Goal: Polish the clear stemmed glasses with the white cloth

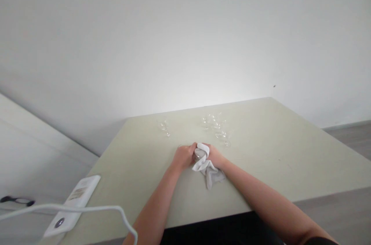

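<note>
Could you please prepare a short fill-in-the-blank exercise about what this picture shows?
1. The right hand grips a crumpled white ____.
2. Beyond the hands, the larger cluster of clear glassware rests to the ____ of the smaller clear glassware.
3. A white cable passes in front of the white box at the table's ____ edge.

Missing words: 1. cloth; 2. right; 3. left
</note>
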A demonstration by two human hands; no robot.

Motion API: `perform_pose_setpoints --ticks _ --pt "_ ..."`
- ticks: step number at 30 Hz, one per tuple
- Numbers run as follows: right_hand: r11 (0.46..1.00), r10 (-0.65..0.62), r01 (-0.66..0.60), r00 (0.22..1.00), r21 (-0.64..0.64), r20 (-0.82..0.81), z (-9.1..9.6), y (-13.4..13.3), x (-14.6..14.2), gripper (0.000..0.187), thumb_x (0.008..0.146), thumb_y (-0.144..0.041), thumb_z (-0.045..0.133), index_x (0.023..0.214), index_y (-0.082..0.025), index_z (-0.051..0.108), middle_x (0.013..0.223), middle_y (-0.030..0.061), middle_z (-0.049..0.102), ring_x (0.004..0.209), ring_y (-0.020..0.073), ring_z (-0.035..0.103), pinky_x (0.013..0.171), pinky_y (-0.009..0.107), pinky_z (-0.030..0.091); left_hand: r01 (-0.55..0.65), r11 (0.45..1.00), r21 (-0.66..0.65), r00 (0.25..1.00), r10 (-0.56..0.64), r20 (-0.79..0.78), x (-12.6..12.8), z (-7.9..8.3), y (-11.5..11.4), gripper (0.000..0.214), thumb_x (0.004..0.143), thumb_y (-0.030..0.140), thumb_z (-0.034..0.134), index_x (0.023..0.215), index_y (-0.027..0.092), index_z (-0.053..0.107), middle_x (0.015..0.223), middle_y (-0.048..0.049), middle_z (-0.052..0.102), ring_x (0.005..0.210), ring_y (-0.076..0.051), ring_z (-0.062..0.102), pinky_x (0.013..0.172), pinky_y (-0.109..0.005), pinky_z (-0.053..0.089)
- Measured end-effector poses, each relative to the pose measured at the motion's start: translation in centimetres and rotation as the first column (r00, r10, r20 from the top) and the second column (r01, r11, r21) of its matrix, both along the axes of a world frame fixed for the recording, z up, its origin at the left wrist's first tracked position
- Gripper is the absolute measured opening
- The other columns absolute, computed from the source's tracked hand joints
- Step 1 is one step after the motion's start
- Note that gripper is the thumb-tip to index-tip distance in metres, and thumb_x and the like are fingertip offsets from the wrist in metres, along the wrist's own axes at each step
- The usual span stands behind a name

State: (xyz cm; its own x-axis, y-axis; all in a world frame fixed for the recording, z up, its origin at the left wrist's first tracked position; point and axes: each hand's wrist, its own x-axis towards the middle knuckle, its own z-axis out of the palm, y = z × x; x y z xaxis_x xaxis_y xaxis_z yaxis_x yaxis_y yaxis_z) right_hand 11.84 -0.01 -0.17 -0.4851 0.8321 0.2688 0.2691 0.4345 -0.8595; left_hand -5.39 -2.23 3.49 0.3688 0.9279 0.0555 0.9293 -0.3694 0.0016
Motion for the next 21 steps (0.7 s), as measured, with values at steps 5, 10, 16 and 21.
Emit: perform_pose_setpoints --ticks 5,10,16,21 --pt "0.998 0.053 -0.054 0.998 -0.038 -0.032 -0.06 0.05 -0.05 0.018 0.076 -0.014 0.052 0.079 -0.015 0.069 0.077 0.0024 0.070 0.075 0.0172 0.061 0.069 0.026 0.047 0.027 0.999 0.030 0.999 -0.028 0.017 -0.23 -0.21 0.20 0.029 0.086 0.019 0.047 0.114 0.013 0.055 0.086 -0.0129 0.073 0.081 -0.025 0.069 0.071 -0.032 0.049" --pt "0.999 0.047 -0.047 0.998 0.001 0.037 0.06 -0.02 0.07 0.018 0.069 -0.010 0.059 0.083 -0.016 0.068 0.080 0.0025 0.070 0.076 0.0181 0.062 0.069 0.027 0.046 0.039 0.998 0.041 0.999 -0.039 -0.009 -0.43 -0.69 0.19 0.029 0.086 0.019 0.048 0.114 0.015 0.055 0.088 -0.0118 0.073 0.082 -0.024 0.069 0.073 -0.031 0.049" --pt "0.996 0.060 -0.063 0.997 0.056 0.046 0.42 -0.13 0.20 0.011 0.072 -0.021 0.064 0.080 -0.014 0.066 0.075 0.0017 0.066 0.067 0.0151 0.057 0.064 0.026 0.044 0.060 0.996 0.069 0.998 -0.058 -0.032 -0.29 -0.62 0.06 0.028 0.083 0.019 0.051 0.110 0.015 0.057 0.084 -0.0119 0.072 0.078 -0.025 0.069 0.071 -0.031 0.049" --pt "0.996 0.084 -0.085 0.996 -0.020 -0.032 0.11 -0.05 0.16 0.014 0.075 -0.022 0.060 0.081 -0.013 0.068 0.070 0.0017 0.067 0.067 0.0156 0.057 0.064 0.027 0.046 0.054 0.996 0.078 0.999 -0.054 -0.007 -0.37 -0.78 0.20 0.029 0.084 0.021 0.051 0.112 0.015 0.057 0.082 -0.0120 0.072 0.077 -0.024 0.069 0.070 -0.031 0.049"
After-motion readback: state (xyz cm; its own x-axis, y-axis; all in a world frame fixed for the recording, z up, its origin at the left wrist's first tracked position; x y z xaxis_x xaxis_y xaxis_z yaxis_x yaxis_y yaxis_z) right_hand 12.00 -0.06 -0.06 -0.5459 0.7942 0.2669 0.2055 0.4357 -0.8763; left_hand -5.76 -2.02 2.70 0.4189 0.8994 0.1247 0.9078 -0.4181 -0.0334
